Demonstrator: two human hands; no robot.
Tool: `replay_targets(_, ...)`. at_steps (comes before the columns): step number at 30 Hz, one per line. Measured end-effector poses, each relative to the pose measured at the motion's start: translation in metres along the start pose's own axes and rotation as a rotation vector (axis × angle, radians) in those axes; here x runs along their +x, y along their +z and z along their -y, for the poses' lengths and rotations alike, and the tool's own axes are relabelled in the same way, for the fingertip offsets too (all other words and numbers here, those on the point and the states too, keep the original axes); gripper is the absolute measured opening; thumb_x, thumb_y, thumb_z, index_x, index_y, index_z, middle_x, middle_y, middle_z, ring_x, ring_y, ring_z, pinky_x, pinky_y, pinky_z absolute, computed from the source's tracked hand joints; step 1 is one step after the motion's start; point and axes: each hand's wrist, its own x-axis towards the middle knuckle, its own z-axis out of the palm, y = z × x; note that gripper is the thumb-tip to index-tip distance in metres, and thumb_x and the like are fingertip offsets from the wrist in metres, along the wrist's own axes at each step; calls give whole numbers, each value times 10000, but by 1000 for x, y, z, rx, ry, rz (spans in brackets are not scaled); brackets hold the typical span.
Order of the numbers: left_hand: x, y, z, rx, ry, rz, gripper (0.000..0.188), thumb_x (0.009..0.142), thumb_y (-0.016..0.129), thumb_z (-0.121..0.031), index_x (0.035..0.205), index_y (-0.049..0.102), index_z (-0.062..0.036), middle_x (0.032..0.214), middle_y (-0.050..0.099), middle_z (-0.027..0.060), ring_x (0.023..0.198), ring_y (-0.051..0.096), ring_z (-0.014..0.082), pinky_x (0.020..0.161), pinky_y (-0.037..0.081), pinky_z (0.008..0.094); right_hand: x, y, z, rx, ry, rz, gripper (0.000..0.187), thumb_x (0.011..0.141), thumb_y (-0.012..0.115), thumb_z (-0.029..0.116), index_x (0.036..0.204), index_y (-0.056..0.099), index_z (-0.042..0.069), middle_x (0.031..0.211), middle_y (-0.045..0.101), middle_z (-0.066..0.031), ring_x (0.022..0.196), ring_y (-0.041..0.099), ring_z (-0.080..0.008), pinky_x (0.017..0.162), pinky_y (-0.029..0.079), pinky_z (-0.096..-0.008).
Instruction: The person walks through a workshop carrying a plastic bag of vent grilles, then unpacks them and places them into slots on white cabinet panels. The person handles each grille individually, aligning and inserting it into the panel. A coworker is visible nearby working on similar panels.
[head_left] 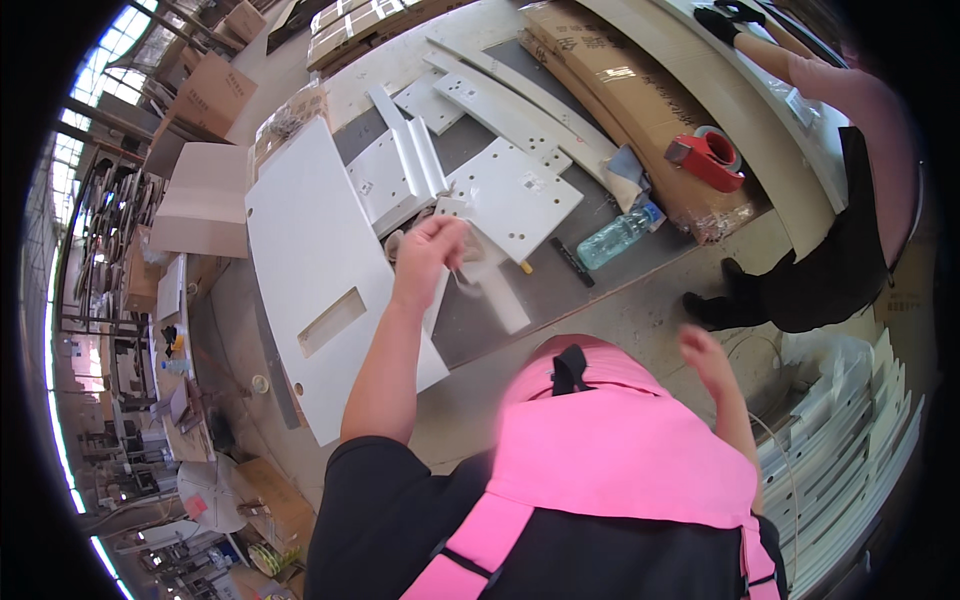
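Reaching over the grey work surface [465,328], the left hand [432,252] has its fingers curled in close together near the left corner of a drilled white panel [520,195]; whether they grip anything cannot be told. A blurred, pale strip [502,298] lies just below that hand, between the drilled panel and the surface's near edge, with a thin loop [466,285] by the fingertips. The right hand [706,357] is raised beyond the near edge, well apart from the panels, its fingers partly bent and too blurred to tell apart or together. Along the left edge, a large white board [315,255] with a rectangular cutout sticks out past the near edge. A channel-shaped white profile [420,160] sits between that board and the drilled panel, and a long drilled strip [500,112] lies toward the far edge. Near the right corner, a clear bottle [612,240] rests on its side beside a black bar [572,262], with a crumpled cloth [626,178] just beyond. A red tape dispenser [690,163] sits on the long carton [610,85] at the right edge.
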Motion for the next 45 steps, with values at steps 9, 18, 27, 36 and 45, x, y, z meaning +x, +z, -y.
replay_targets(9,-72,114,-27,101,138,322,129,924,597,-93,988,665,-3,764,628,5,664,555,57,617,456,201,-25,51,214,154,-515,729,391,893,618,173,1250,544,32,1339,491,-137,1249,455,-188,1023,369,-370)
replay_targets(18,-58,158,44,-256,-246,753,257,917,568,-170,1124,589,-19,1069,640,96,1000,600,190,927,439,335,-7,22,173,1272,-459,551,190,983,475,197,883,556,58,792,570,-32,814,585,-193,829,441,-351)
replay_targets(27,41,9,140,780,-37,-135,473,785,672,-227,1215,551,-71,1160,580,162,1101,556,306,950,435,373,-2,-44,-110,-821,308,-258,250,801,613,237,916,653,18,917,654,-226,904,632,-393,769,500,-472)
replay_targets(36,51,-65,161,1250,-342,-313,937,677,756,-323,1456,259,-172,1213,492,203,1148,487,362,992,374,452,-88,6,-177,-275,617,-51,322,778,644,195,1032,684,1,1019,685,-181,941,659,-307,826,515,-377)
replay_targets(45,121,-8,98,832,96,-422,1040,651,780,-366,1476,216,-78,1246,465,251,1161,470,398,1018,368,439,-78,15,-122,-220,373,-81,327,769,666,102,1067,659,-32,957,702,-149,875,660,-201,789,511,-311)
